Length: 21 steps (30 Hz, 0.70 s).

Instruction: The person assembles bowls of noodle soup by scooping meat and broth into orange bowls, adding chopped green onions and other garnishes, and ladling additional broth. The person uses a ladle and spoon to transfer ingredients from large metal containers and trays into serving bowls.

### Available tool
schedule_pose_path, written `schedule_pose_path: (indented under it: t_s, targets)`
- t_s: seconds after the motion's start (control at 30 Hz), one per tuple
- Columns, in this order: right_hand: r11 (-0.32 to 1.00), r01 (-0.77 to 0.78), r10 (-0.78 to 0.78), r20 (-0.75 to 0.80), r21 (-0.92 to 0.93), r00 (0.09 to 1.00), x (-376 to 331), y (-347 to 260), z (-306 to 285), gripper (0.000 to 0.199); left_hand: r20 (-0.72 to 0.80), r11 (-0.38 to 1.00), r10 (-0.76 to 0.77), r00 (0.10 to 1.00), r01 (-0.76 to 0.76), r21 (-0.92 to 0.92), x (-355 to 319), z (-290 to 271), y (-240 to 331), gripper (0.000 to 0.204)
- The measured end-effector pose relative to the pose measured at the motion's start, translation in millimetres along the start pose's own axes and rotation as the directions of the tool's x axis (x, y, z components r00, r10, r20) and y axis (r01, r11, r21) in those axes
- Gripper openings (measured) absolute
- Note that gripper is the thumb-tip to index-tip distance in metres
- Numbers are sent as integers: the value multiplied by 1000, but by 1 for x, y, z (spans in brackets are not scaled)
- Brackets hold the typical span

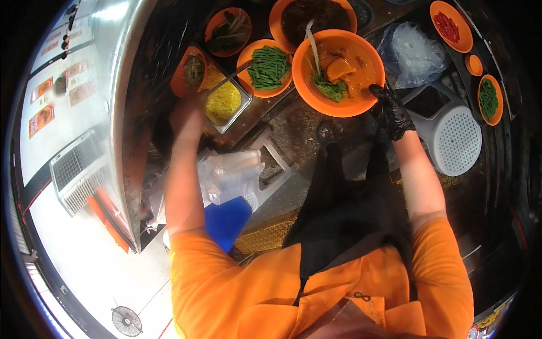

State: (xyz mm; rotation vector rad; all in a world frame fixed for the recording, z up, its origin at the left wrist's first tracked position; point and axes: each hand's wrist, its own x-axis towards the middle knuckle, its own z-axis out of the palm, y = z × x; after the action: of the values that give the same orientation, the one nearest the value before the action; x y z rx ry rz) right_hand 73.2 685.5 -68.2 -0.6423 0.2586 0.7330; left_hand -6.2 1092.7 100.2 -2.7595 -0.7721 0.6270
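Note:
My right hand (392,110), in a black glove, grips the right rim of a large orange bowl (305,90). In this bowl are orange-red curry (355,65), a pale chunk and leafy greens (330,89); a light-coloured spoon (312,48) leans on its far left rim. My left hand (195,110), bare and blurred, is closed on a long thin metal tool (231,76) whose kind I cannot make out. That tool reaches toward an orange bowl of cut green beans (270,68). Just beside my left hand stands a metal tray of yellow noodles (223,104).
Behind are a bowl of dark sauce (316,14) and a bowl of greens (227,33). A clear plastic bag (411,53) and a grey stool (457,141) are at right, with orange bowls of red food (446,27) and chopped greens (488,100) beyond. A metal panel (121,113) rises at left.

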Motion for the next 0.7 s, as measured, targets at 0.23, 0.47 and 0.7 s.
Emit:
schedule_pose_path:
  t_s: [0.23, 0.47, 0.7]
  targets:
    - [1000, -26, 26, 17, -9, 1000, -1, -8, 13, 56, 51, 896, 83, 995, -53, -441, -14, -1, -25, 34]
    - [999, -24, 26, 65, -28, 998, 10, -5, 3, 61, 133, 637, 57, 989, 66, -768, -64, -60, -32, 33]
    - [989, -59, 57, -22, -133, 998, 9, -1, 11, 66, 109, 748, 212, 971, -89, -658, -67, -60, 32, 32]
